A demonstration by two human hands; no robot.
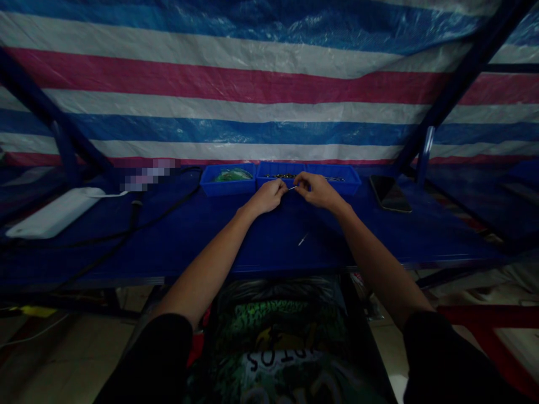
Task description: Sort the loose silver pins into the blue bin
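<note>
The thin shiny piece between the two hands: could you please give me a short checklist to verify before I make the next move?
1. Left hand has the thin shiny piece: ok, its fingers are closed at one end.
2. Right hand grips the other end: cannot tell; its fingers are there, but the contact is too small to see.
3. Three blue bins near the hands: ok, side by side just beyond them.
4. No loose part on the table: not ok, a second thin piece lies nearer the body.
5. Phone away from the hands: ok, it lies off to the right.
</note>
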